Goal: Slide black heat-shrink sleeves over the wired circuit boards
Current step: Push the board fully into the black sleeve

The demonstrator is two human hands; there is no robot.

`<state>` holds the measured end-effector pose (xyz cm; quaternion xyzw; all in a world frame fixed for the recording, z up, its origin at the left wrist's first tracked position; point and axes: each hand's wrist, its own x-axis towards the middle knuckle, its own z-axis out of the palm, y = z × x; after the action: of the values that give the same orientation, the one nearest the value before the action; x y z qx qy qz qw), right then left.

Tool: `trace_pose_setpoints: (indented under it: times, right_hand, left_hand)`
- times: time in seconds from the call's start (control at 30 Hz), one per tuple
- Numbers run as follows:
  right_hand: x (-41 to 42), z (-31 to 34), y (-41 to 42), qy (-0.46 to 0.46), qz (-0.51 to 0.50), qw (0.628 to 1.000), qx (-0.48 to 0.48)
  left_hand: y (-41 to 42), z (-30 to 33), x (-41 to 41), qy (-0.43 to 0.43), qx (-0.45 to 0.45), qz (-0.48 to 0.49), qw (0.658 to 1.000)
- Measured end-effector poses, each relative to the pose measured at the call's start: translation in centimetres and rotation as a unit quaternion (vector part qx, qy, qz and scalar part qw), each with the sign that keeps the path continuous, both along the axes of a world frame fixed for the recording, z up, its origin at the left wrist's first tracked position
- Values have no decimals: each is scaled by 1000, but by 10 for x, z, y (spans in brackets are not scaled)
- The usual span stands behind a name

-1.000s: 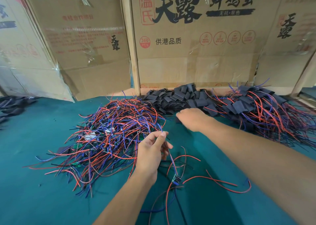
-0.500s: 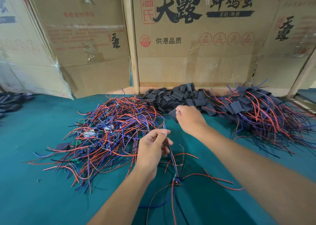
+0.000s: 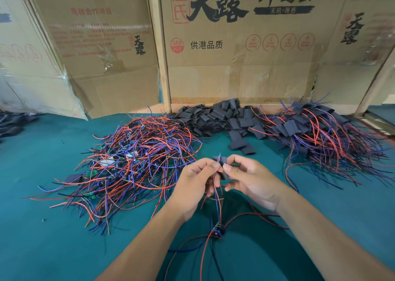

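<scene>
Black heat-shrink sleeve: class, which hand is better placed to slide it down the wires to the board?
Probably the right hand: it pinches the black heat-shrink sleeve at the wire tips. The left hand grips the thin red and blue wires, from which the small circuit board hangs.

Both hands meet at centre

Two bare forearms reach in from the lower edge and converge. The left hand (image 3: 195, 184) is turned palm inward, its thumb and forefinger pressed together in a pinch, the other fingers curled beneath. The right hand (image 3: 249, 179) faces it, thumb and forefinger also pinching, remaining fingers loosely bent. The fingertips of the two hands nearly touch
</scene>
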<state>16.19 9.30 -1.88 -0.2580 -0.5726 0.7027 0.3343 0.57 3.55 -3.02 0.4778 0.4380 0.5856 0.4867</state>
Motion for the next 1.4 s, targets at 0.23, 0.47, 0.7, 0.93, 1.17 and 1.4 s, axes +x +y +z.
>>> trace_pose_setpoints:
  times: [0.23,0.47,0.7,0.93,1.17,1.4]
  right_hand:
    - [9,-8,10,47,61,994,-74]
    - [12,-4,20,167,-66,974,-138]
    - [9,-5,18,240,-48,963,-115]
    - [3,-6,12,228,-16,970,-86]
    - [3,-9,10,172,-3,984,-36]
    - [4,-12,11,107,-31,993,-34]
  left_hand:
    - [-3,1,3,3,6,-36,999]
    - [-3,1,4,3,-6,-27,1000]
    - [-4,2,5,22,-14,-23,999]
    - [-4,3,5,37,-6,-18,999]
    - [-2,0,1,37,0,-29,999]
    - [-3,9,-21,204,-22,-9,979]
